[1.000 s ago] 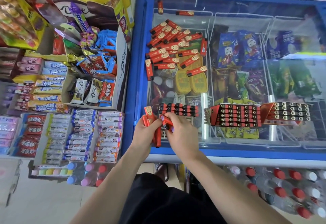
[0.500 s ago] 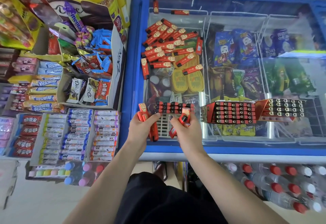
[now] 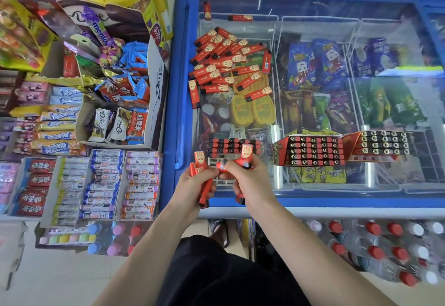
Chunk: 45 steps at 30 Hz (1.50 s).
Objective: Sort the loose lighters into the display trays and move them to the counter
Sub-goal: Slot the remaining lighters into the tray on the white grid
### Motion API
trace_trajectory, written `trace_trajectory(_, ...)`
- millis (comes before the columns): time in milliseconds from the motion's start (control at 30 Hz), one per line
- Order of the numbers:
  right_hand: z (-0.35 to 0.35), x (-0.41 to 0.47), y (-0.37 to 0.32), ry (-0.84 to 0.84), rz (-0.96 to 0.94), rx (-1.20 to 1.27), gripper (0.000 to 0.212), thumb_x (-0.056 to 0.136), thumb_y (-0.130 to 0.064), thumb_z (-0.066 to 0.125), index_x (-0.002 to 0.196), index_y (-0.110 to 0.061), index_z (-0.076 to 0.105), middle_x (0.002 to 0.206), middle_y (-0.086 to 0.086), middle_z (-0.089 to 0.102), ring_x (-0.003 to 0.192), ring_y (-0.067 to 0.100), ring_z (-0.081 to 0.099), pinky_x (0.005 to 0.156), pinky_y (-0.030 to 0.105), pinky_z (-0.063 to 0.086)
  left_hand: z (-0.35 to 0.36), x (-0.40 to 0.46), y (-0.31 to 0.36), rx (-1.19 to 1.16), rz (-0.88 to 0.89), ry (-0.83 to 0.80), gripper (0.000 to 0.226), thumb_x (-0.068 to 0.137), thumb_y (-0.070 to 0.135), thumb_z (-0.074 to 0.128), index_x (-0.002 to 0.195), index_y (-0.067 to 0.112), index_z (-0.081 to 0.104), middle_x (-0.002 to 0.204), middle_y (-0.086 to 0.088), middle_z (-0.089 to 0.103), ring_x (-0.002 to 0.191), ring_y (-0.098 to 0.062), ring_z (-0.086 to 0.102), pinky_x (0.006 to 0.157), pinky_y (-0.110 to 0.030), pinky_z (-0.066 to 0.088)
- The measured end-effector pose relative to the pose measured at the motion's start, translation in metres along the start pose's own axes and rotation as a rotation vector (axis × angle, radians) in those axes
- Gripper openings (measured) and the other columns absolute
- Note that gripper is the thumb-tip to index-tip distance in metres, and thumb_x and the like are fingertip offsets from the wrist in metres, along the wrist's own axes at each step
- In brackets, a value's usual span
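Several loose red lighters [image 3: 224, 62] lie in a heap on the glass lid of a blue chest freezer [image 3: 172, 89]. A partly filled display tray [image 3: 231, 146] sits on the lid just beyond my hands. Two full trays [image 3: 313, 150] [image 3: 382, 143] stand to its right. My left hand [image 3: 192, 184] grips a bundle of several red lighters [image 3: 201, 165]. My right hand [image 3: 250, 178] holds red lighters [image 3: 246, 155] too, one upright between its fingers, and its fingertips touch the left hand's bundle.
Boxes of chocolate and candy [image 3: 115, 103] crowd the shelf left of the freezer, with rows of mint rolls [image 3: 101, 185] below. Water bottles with red caps [image 3: 385, 250] stand under the freezer's front edge on the right. Ice creams show through the glass.
My right hand pulled back from the partly filled tray and came together with the left hand's bundle. It now holds lighters. The left hand rose slightly.
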State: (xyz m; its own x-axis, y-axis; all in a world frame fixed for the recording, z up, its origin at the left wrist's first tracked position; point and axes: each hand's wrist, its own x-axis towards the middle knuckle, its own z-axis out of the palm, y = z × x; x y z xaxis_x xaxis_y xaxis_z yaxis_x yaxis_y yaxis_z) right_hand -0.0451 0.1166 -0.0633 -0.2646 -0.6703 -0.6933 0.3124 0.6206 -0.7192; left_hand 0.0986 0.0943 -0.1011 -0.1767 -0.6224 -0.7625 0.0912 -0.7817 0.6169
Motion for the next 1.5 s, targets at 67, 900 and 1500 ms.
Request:
trace_trajectory(67, -0.002, 0.0, 0.001, -0.032, 0.019, -0.043, 0.019, 0.088, -0.013, 0.074, 0.104, -0.013, 0.064, 0.078, 0.017, 0.075, 0.04, 0.017, 0.035, 0.04, 0.024, 0.026, -0.003, 0.0, 0.001, -0.017, 0.002, -0.002, 0.01, 0.093, 0.013, 0.072, 0.097, 0.008, 0.064, 0.067, -0.005, 0.06, 0.055, -0.013, 0.052, 0.049, -0.023, 0.041)
trace_trajectory(900, -0.034, -0.003, 0.001, -0.304, -0.013, -0.071, 0.015, 0.1, -0.011, 0.063, 0.113, -0.008, 0.067, 0.096, 0.017, 0.076, 0.049, 0.013, 0.026, 0.041, 0.025, 0.018, -0.014, 0.014, -0.001, 0.08, -0.078, 0.097, 0.019, 0.091, 0.018, 0.074, 0.105, 0.007, 0.066, 0.066, -0.001, 0.063, 0.051, -0.012, 0.055, 0.05, -0.023, 0.045)
trace_trajectory(1500, 0.007, 0.027, 0.029, 0.189, -0.101, -0.319, 0.032, 0.088, -0.045, 0.071, 0.094, -0.014, 0.069, 0.079, -0.003, 0.074, 0.063, 0.007, 0.061, 0.066, 0.029, 0.045, -0.016, 0.026, -0.016, 0.28, 0.021, 0.217, 0.024, 0.092, 0.021, 0.075, 0.102, 0.008, 0.057, 0.061, -0.001, 0.067, 0.059, -0.02, 0.065, 0.055, -0.028, 0.052)
